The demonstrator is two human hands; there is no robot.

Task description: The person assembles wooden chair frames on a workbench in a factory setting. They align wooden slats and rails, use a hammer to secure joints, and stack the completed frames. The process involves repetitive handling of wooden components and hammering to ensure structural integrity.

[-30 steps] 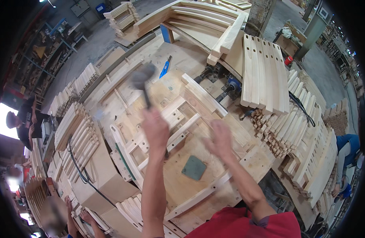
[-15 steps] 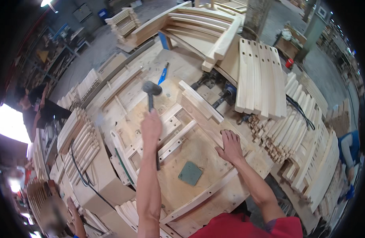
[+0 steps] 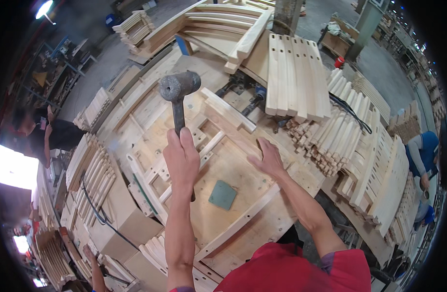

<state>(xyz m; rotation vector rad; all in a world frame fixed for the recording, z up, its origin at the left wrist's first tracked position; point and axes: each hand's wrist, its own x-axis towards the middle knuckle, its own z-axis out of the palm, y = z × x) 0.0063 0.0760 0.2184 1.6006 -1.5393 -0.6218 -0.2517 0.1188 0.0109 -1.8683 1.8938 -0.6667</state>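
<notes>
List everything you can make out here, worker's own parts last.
Mallet: 1, dark grey, above the workbench
Workbench: 1, pale, centre
Square pad: 1, green, on the workbench
Wooden pieces: several, pale, on the workbench
Slatted assembly: 1, pale, top centre
Slotted boards: several, pale, right of centre
Narrow bars: many, pale, right
Cables: at least 2, dark, both sides
Container: 1, red, upper right
Co-workers: at least 2, black and blue clothing, both sides
Shirt: 1, red, bottom
Left hand: 1, bare, gripping the mallet
Right hand: 1, bare, open, right of centre
</notes>
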